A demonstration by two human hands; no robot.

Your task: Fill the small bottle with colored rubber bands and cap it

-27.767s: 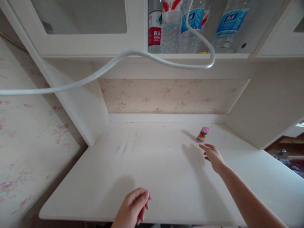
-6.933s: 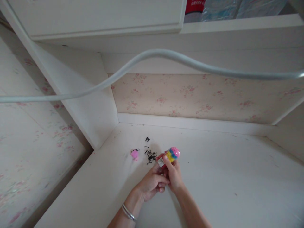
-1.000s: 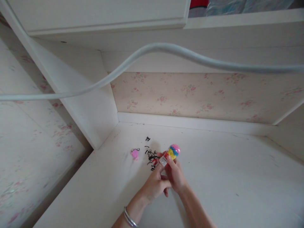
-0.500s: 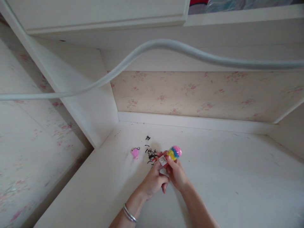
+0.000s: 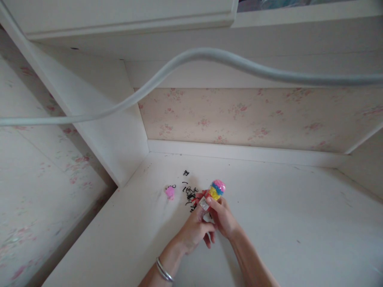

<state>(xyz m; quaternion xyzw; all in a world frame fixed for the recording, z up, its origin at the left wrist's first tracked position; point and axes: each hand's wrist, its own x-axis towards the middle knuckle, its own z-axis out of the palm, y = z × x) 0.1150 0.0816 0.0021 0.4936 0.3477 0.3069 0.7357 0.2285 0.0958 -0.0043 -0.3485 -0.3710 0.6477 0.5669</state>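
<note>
Both hands meet over the table at a small item banded pink, blue and yellow (image 5: pixel 218 188), its rounded pink end pointing up and away. It looks shiny, like clear plastic around coloured filling; its exact kind is not clear. A white printed label (image 5: pixel 204 203) sits at its lower end, beside some red. My right hand (image 5: pixel 223 215) is closed around its lower part, thumb on top. With a silver bracelet on the wrist, my left hand (image 5: pixel 196 231) pinches at the label end, its other fingers bent loosely below. The left fingertips are partly hidden.
Black loops and short black strips (image 5: pixel 190 194) lie scattered just left of the hands. Further left is a small pink charm (image 5: pixel 170 193) with a black loop. A white cable (image 5: pixel 206 54) crosses the view in front of the cabinet (image 5: pixel 131 20). White panels border the white table (image 5: pixel 284 223).
The banded item has shifted slightly left and tipped more upright in my right hand. My left hand's lower fingers have spread a little downward. The loose pieces on the table stay put.
</note>
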